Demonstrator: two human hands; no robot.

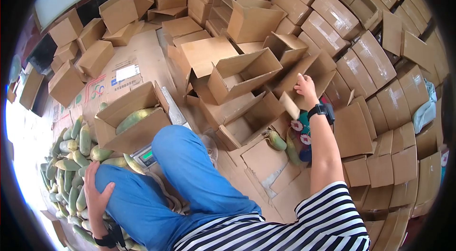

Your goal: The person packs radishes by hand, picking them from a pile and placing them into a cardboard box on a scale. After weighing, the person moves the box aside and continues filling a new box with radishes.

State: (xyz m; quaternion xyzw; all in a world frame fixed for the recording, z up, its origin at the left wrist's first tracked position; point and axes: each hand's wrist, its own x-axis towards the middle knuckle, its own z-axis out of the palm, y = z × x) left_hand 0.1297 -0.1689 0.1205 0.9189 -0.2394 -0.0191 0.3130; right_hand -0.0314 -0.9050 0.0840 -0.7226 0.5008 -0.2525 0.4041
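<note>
My right hand (306,86) reaches out to an open cardboard box (311,68), its fingers curled at the near edge. Below that hand hangs a light cardboard flap (289,105). My left hand (96,189) rests by my bent left knee, thumb apart from the fingers, holding nothing. Beside it lies a heap of long green-and-white vegetables (71,175) that look like radishes. In front of my knees, an open carton (128,132) with a big green vegetable (135,120) inside sits on a scale, whose display (147,155) glows green.
Open empty cartons (244,75) are piled ahead of me. Taped boxes (337,13) form a tall stack at the right. More cartons (97,56) stand at the back left. Several loose vegetables (275,141) and patterned cloth (304,130) lie below my right forearm. Flattened cardboard (266,161) covers the floor.
</note>
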